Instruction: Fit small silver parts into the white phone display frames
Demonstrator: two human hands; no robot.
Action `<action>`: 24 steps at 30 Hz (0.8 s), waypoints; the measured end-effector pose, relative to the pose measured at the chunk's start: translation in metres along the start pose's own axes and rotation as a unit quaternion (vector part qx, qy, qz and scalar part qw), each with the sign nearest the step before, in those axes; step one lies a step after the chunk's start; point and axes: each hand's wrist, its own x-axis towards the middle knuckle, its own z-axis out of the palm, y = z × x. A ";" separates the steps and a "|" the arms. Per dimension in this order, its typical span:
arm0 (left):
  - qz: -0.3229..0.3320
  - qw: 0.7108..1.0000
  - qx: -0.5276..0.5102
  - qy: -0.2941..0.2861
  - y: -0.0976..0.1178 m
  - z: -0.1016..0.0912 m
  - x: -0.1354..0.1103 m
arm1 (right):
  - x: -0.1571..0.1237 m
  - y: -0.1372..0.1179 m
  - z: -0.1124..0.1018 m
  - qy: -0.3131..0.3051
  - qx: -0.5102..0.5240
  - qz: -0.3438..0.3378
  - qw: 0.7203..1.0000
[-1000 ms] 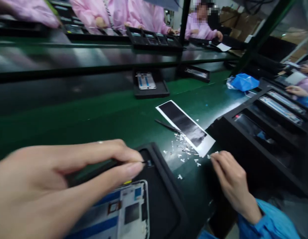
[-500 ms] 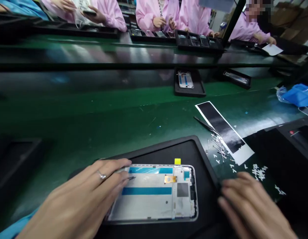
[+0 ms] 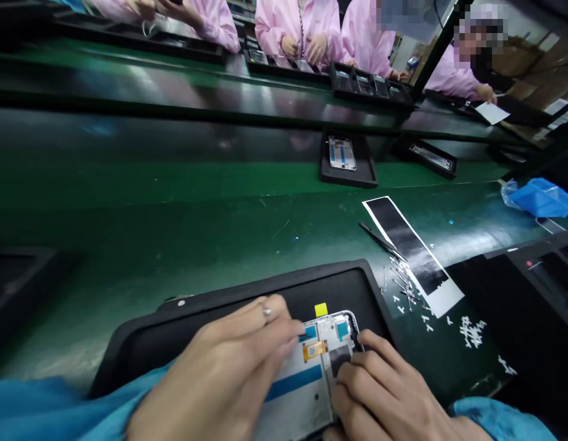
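A silver phone frame [image 3: 295,407] with blue strips and an orange flex cable [image 3: 315,350] lies in a black tray [image 3: 275,294], its lower left part hidden by my hands. My left hand [image 3: 233,361], with a ring on one finger, is over the frame. Its fingertips are pinched together beside the upper blue strip, and what is between them I cannot make out. Curled round the right end of the frame is my right hand [image 3: 380,386], its fingertips on the edge and near a dark grey patch. A yellow tab [image 3: 321,309] sticks out at the frame's top edge.
Right of the tray lie black tweezers [image 3: 380,240], a black-and-white sheet [image 3: 410,248], thin slivers and white scraps [image 3: 472,332]. Beyond, a smaller tray [image 3: 349,176] holds another phone frame. A blue plastic bag [image 3: 543,197] sits far right. People in pink work across the bench.
My left hand has moved right along the frame, fingers pinched. My right hand has come from the tray's right edge onto the frame's right end. The view has shifted slightly.
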 end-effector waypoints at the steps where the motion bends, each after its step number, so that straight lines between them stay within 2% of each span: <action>1: -0.018 1.000 -0.009 0.002 0.005 0.004 0.008 | 0.000 0.000 0.003 0.025 -0.006 0.012 1.000; 5: -0.065 0.998 -0.008 0.009 0.015 0.021 0.017 | -0.001 0.001 0.015 0.124 -0.052 0.044 0.990; 8: -0.053 0.998 0.029 0.010 0.014 0.028 0.012 | 0.000 0.002 0.019 0.152 -0.093 0.030 0.984; 13: -0.032 0.999 0.041 -0.010 0.011 0.028 0.008 | 0.000 0.001 0.020 0.147 -0.126 0.017 0.981; 18: -0.022 0.998 0.053 0.027 0.013 0.029 0.014 | 0.005 0.002 0.019 0.145 -0.151 0.005 0.978; 24: 0.001 0.997 0.077 0.016 0.009 0.028 0.010 | 0.010 0.002 0.016 0.127 -0.170 0.007 0.977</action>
